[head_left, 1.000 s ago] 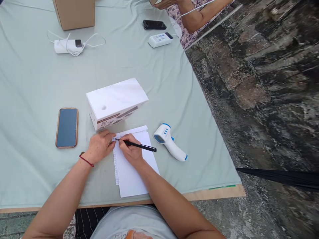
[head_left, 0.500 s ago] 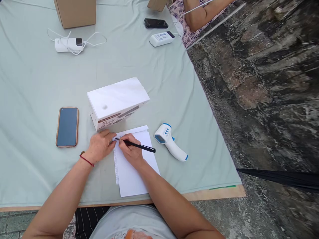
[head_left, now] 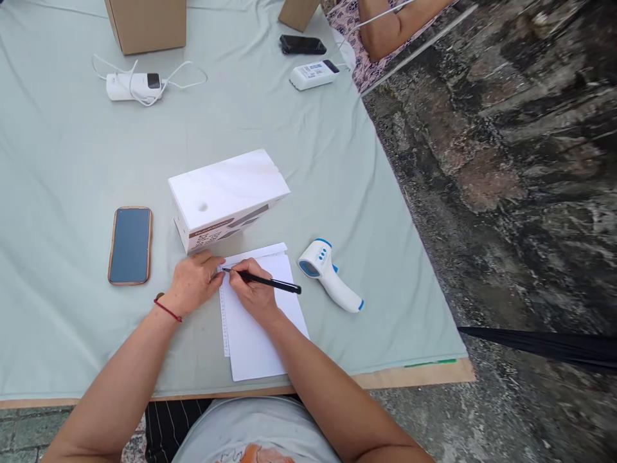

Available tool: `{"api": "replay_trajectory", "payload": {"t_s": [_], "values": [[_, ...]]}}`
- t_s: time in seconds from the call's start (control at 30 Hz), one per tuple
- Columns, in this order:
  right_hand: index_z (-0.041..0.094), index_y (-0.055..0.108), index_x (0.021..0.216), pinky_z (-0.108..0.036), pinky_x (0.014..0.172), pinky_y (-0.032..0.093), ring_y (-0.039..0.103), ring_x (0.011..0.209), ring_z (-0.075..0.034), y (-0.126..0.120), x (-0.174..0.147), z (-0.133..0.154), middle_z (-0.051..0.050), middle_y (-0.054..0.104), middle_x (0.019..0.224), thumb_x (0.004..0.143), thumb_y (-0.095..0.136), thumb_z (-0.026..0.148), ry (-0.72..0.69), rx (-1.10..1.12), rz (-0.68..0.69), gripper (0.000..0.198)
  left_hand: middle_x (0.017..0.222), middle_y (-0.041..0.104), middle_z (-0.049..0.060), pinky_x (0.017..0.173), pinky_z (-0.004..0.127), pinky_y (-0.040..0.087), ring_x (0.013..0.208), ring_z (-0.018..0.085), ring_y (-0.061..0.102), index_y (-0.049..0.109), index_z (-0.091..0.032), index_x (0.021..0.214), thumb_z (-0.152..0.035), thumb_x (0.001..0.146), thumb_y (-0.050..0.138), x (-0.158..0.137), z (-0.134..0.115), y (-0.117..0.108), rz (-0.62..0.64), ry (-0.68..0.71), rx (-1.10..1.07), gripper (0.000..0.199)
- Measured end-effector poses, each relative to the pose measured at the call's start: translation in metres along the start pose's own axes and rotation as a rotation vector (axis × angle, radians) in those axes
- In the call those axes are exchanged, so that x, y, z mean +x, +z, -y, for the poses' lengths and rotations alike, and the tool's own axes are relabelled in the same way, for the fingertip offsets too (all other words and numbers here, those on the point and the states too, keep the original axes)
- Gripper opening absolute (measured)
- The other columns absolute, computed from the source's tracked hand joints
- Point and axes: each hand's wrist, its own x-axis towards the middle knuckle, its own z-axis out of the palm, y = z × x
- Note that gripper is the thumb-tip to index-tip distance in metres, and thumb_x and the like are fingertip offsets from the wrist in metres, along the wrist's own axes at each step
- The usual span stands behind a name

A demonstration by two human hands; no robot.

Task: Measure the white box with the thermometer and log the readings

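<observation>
My right hand point(head_left: 253, 292) grips a black pen point(head_left: 277, 283), its tip touching the upper left of some white paper point(head_left: 263, 360). The sheets overlap unevenly, with a strip of small marks or holes along the left edge. My left hand point(head_left: 195, 280), with a red cord on the wrist, has its fingers curled at the paper's upper left corner, holding that edge. Just beyond the hands stands a white box point(head_left: 231, 186) with brown printing on its near side. To the right of the paper lies a white and blue infrared thermometer point(head_left: 330, 273).
A phone in a brown case point(head_left: 130, 245) lies at left. Farther back are a white device with a cable point(head_left: 132, 87), a brown carton point(head_left: 147, 26), a black phone point(head_left: 303, 44), another white device point(head_left: 314, 75) and a brown cardboard piece point(head_left: 299, 14). Another person's arm point(head_left: 380, 29) shows beyond.
The brown cardboard piece at the far edge has shifted slightly nearer and to the left. My hands, the pen and the paper look almost the same as before.
</observation>
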Motion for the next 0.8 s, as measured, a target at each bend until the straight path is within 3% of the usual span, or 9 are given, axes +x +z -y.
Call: {"api": "replay_trajectory", "payload": {"t_s": [0.8], "values": [[0.024,0.051,0.066,-0.026,0.052,0.038,0.042,0.053,-0.011,-0.0001,0.0,0.0021,0.006,0.05,0.056,0.073,0.055,0.024,-0.018,-0.01,-0.019,0.008,0.081,0.065,0.003,0.058,0.027,0.047,0.069,0.015,0.061,0.071,-0.019,0.108,-0.023,0.089,0.061,-0.0007,-0.001,-0.0002,-0.009,0.002,-0.004,0.022]]}}
